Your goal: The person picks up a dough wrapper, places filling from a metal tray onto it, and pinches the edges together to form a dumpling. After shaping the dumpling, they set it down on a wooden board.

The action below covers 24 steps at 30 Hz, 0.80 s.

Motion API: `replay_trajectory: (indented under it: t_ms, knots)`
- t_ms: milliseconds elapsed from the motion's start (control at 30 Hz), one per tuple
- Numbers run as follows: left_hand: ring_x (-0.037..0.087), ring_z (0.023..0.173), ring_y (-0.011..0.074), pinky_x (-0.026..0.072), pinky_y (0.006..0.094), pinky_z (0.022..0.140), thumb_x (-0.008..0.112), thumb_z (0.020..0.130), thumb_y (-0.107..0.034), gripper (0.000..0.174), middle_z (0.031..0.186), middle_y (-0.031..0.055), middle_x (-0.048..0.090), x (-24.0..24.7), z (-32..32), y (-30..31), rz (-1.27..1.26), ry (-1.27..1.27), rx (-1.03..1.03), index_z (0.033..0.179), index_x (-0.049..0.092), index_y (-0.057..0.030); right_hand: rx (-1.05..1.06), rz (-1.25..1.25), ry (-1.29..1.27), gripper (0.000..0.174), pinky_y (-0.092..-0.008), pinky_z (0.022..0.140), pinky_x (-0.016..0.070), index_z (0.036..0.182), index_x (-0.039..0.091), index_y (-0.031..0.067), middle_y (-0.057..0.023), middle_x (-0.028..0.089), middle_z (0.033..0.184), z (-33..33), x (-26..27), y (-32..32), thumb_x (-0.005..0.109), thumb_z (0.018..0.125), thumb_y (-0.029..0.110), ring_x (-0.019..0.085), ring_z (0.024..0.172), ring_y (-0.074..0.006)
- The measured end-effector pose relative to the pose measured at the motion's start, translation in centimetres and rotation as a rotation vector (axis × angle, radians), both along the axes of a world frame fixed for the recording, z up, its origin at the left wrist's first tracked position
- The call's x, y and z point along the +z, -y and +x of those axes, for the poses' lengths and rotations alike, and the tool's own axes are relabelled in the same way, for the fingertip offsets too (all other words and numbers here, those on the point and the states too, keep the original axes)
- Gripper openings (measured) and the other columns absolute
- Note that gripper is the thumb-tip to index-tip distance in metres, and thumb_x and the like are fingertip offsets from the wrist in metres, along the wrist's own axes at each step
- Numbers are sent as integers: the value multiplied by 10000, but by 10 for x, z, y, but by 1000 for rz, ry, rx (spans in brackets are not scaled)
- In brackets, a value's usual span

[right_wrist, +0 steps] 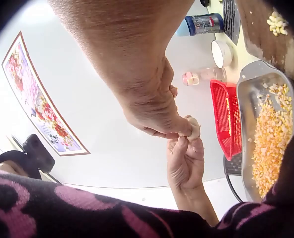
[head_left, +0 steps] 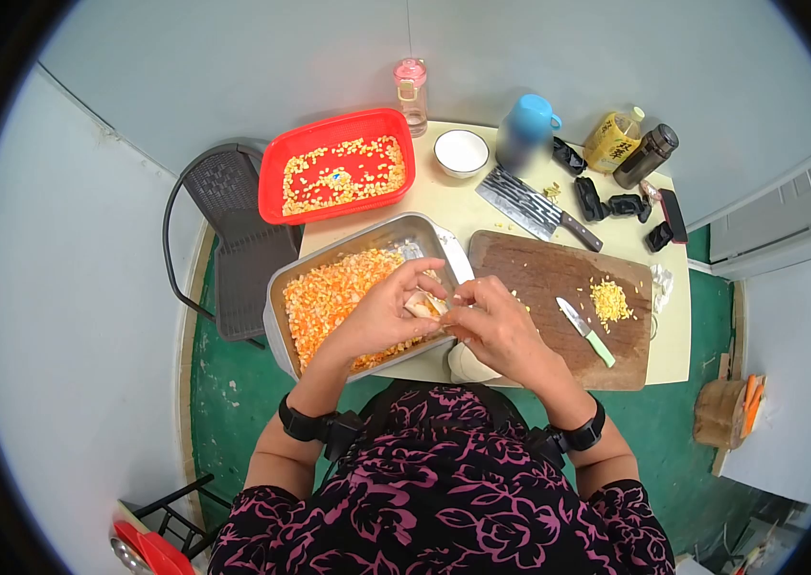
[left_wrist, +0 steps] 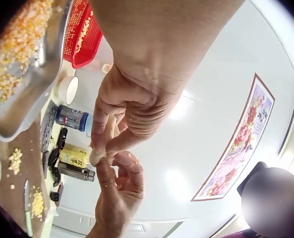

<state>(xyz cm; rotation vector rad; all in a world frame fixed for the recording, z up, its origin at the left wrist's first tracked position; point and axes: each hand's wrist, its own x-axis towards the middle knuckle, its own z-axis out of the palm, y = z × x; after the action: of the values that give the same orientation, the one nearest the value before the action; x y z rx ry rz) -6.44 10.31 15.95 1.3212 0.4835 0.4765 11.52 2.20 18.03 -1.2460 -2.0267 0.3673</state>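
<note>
A small pale dough wrapper [head_left: 424, 306] with orange filling showing is held above the near right corner of the metal tray [head_left: 283, 316]. The left hand [head_left: 384, 311] cups it, fingers curled round its side. From the right, the right hand [head_left: 499, 329] pinches its edge between thumb and fingertips. In the left wrist view, both hands' fingertips meet at the pale dough [left_wrist: 95, 156]. The right wrist view shows the dough [right_wrist: 194, 129] between the fingertips. Orange and white chopped filling [head_left: 329, 292] lies in the tray. A pale rounded mass [head_left: 469, 365] is partly hidden below the right hand.
A cutting board [head_left: 549, 287] on the right bears a green-handled knife [head_left: 587, 333] and chopped yellow bits [head_left: 609, 301]. Behind are a cleaver [head_left: 525, 203], a white bowl [head_left: 462, 153], a red basket [head_left: 338, 213], bottles and black items. A chair [head_left: 242, 240] stands left.
</note>
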Motion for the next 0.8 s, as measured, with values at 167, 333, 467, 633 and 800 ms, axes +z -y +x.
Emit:
replay_trajectory:
  t_ms: [167,333,467,633,800]
  knots:
    - [516,973,118,476,216,754,636,723,70,679,1040,63,485,1,-1,0,-65,-12,0,1309,313,-44,-4,9,8,137,-368,681,437,779,581,54,-89,515,886,0,-2,-1,633,662,6,510,824,-268]
    - [525,975,123,477,232,776,635,729,72,582,1056,62,500,-5,-4,0,-26,-5,40,1253,398,-16,-32,35,-13,161,-340,660,450,775,611,56,-82,510,887,2,-6,-1,693,642,21,519,828,-266]
    - [553,946,126,479,241,785,629,739,68,450,1038,69,545,-4,-6,2,-86,22,79,1163,488,12,-45,68,-83,159,-337,656,450,767,609,55,-81,512,887,3,-8,0,698,640,23,523,830,-266]
    - [559,916,119,479,233,770,600,774,44,277,990,74,570,-6,-6,4,-34,-8,90,1049,566,31,-53,74,-78,225,-336,667,448,834,604,65,-80,509,893,4,-7,-1,701,637,17,521,838,-265]
    - [562,907,119,481,228,751,622,759,31,216,1000,64,572,-5,-5,4,93,-39,86,974,616,17,-81,-1,-88,341,-354,714,446,949,575,60,-96,506,914,3,-2,2,665,629,-20,506,860,-276]
